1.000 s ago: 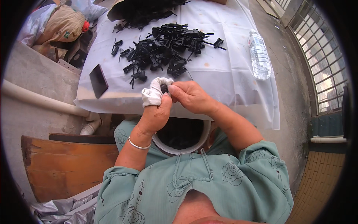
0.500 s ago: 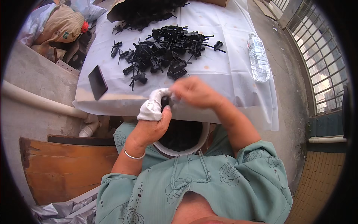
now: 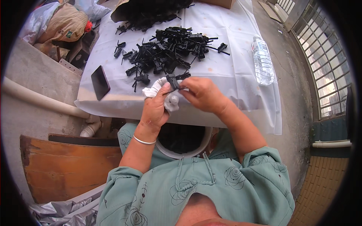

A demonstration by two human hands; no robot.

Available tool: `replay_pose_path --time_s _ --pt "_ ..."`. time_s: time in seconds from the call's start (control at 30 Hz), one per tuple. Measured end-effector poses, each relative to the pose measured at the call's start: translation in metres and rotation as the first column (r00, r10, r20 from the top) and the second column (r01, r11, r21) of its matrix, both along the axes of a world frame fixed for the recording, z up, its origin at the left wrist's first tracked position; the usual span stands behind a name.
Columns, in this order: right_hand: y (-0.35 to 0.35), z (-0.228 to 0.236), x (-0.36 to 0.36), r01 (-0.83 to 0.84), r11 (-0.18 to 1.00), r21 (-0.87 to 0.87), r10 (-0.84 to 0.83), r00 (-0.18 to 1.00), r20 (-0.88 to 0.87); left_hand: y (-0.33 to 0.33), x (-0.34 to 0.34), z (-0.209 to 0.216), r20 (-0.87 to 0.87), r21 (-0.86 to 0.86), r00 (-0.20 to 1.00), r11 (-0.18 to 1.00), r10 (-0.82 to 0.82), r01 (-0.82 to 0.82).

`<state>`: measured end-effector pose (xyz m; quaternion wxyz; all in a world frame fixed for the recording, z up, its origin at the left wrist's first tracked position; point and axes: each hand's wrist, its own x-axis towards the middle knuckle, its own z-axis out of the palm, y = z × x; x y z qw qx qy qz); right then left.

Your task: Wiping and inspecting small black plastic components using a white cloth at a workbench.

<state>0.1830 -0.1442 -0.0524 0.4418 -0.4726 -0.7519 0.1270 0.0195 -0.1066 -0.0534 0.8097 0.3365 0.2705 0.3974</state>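
My left hand (image 3: 154, 107), its fingers wrapped in a white cloth glove (image 3: 151, 90) with the thumb bare, grips a small black plastic part (image 3: 173, 81) above the table's near edge. From the right, my right hand (image 3: 205, 94) pinches the side of that same part; the exact spot is hidden by its fingers. Just beyond both hands lies a loose pile of similar black plastic parts (image 3: 166, 51), many with thin stems sticking out. Below the hands, between my knees, stands a white bucket (image 3: 207, 141) with dark contents.
A black phone (image 3: 100, 83) lies at the table's left edge, a clear water bottle (image 3: 263, 62) at its right. White sheeting (image 3: 233, 88) covers the table. More black parts and a cardboard box (image 3: 218, 3) are at the far side. A wooden board (image 3: 71, 165) stands lower left.
My left hand has risen from over the bucket toward the pile, with the black part now in plain view. My right hand has come down and closed on the part's side.
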Motion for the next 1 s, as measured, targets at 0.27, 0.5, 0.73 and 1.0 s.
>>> replay_pose_path --time_s 0.27,0.5,0.73,1.0 --pt "-0.016 0.023 -0.011 0.005 0.99 0.14 0.012 0.992 -0.122 -0.004 0.008 0.0 -0.188 0.498 0.951 0.858 0.246 -0.124" --pt "-0.006 0.004 -0.016 0.236 0.972 -0.006 -0.231 0.948 -0.218 -0.02 0.001 0.01 -0.259 0.391 0.966 0.914 -0.002 0.106" --pt "-0.004 0.002 -0.003 -0.046 0.969 -0.244 -0.035 0.948 -0.315 -0.018 0.002 0.011 -0.341 0.499 0.924 0.866 0.17 0.025" --pt "-0.009 -0.002 -0.023 -0.032 0.931 -0.363 -0.103 0.932 -0.346 -0.014 0.003 -0.007 -0.372 0.915 0.738 0.357 0.562 0.19"
